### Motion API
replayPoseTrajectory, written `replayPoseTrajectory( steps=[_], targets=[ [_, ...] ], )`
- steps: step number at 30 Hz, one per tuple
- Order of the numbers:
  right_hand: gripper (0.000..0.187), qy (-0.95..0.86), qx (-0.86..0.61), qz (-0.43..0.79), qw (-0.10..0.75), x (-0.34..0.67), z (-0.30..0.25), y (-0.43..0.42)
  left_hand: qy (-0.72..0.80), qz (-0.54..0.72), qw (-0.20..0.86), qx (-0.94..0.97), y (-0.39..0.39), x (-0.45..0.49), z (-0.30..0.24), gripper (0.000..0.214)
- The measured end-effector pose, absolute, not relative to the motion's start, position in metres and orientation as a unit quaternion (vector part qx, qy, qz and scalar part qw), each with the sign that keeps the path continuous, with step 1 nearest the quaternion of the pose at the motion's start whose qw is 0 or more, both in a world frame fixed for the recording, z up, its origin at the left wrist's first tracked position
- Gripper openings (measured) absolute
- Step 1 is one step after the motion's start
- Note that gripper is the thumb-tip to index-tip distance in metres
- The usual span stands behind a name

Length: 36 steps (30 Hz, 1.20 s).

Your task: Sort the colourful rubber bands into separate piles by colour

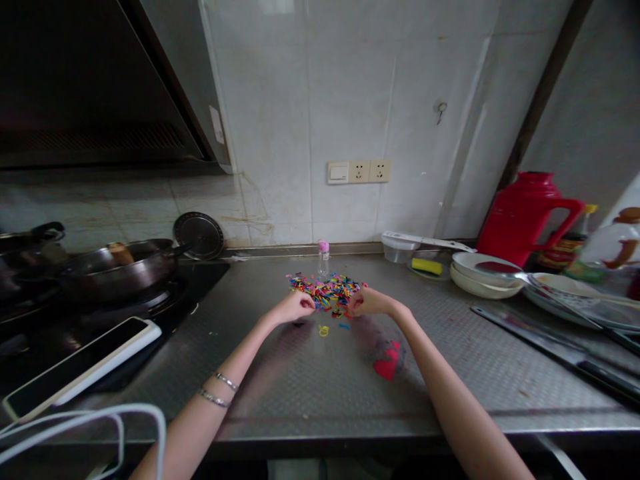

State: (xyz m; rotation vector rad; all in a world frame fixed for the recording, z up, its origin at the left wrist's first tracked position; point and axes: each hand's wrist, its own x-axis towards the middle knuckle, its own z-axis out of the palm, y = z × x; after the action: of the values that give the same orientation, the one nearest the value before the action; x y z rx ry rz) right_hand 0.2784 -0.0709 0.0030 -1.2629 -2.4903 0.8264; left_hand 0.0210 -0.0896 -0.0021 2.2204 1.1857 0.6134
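Note:
A heap of small, many-coloured elastic bands (326,289) lies on the steel counter (320,380). My left hand (294,307) rests at the heap's left edge with its fingers curled in a pinch. Opposite it, my right hand (366,302) is closed in a pinch at the heap's right edge. What either pinch holds is too small to make out. A yellow band (324,331) and a blue band (343,326) lie loose just in front of the heap. Behind the heap stands a small clear bottle with a pink cap (323,259). A clear bag with a red part (387,360) lies under my right forearm.
A wok (120,263) sits on the stove at left, with a phone (80,365) and a white cable (90,427) near the front edge. At right are stacked bowls (480,273), a red thermos jug (525,217), a sponge tray (425,265) and a long knife (550,350).

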Motion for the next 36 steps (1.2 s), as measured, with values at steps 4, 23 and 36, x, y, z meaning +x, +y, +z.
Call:
replayPoseTrajectory(
  steps=[4, 23, 36],
  targets=[
    [0.014, -0.835, -0.475, 0.267, 0.073, 0.274, -0.006, -0.071, 0.408, 0.202, 0.244, 0.856, -0.083, 0.043, 0.003, 0.021],
    [0.015, -0.814, -0.476, 0.333, 0.022, 0.294, 0.011, -0.076, 0.416, 0.156, 0.195, 0.874, -0.076, 0.063, 0.0, 0.023],
    [0.018, -0.814, -0.518, 0.242, 0.106, 0.3, 0.028, -0.084, 0.438, 0.14, 0.165, 0.873, -0.082, 0.068, -0.008, 0.024]
  ],
)
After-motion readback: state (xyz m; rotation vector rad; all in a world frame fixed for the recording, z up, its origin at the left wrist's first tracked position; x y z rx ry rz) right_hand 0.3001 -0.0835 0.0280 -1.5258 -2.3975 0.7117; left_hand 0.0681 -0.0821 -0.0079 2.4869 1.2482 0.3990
